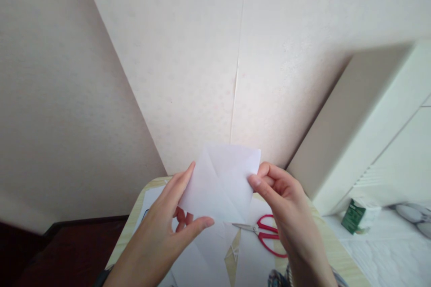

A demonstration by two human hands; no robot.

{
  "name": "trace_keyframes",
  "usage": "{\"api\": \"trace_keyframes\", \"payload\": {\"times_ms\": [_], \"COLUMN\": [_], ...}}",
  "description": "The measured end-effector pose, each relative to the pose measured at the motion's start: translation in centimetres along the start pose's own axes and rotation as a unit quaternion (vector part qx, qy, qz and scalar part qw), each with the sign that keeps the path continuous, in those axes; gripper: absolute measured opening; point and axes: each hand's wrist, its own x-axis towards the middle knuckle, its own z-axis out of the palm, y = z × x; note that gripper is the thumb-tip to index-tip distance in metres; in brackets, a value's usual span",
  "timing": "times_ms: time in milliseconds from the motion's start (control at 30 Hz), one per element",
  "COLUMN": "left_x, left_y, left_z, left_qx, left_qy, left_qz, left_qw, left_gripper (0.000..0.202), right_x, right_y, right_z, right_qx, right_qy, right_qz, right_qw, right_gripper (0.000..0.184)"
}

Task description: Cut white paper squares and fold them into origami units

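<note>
Head view: above the table (128, 224) and its sheets (208, 253), both hands clamp a creased paper (222, 184) in mid-air — left hand (161, 228) low, right hand (286, 202) at its side. Folding looks half done; another crease wants matched edges. Scissors (266, 233) lie below.

one head-worn view looks forward and down, close over the table (328, 244) toward the wall (188, 54).

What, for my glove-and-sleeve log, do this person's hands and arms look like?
The left hand and right hand are bare: no gloves, rings or watch show. No sleeves show either, apart from a dark edge at the bottom of the frame by the left arm, perhaps a cuff or band; I cannot tell which.
</note>
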Motion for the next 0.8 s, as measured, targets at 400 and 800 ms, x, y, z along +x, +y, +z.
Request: {"api": "trace_keyframes", "payload": {"times_ms": [400,800], "left_x": [-0.5,-1.4], "left_y": [1.3,2.3], "left_z": [0.6,0.8], "left_qx": [0.024,-0.021], "left_qy": [0.015,0.042], "left_qz": [0.016,0.0], "left_qw": [0.999,0.999], "left_gripper": [0.091,0.098], "right_x": [-0.3,-1.0], "right_y": [-0.5,-0.5], "right_z": [-0.4,-0.6], "right_qx": [0.007,-0.021], "right_qy": [0.008,0.05], "right_qz": [0.004,-0.034], "right_qw": [1.0,0.998], "right_gripper": [0.036,0.033]}}
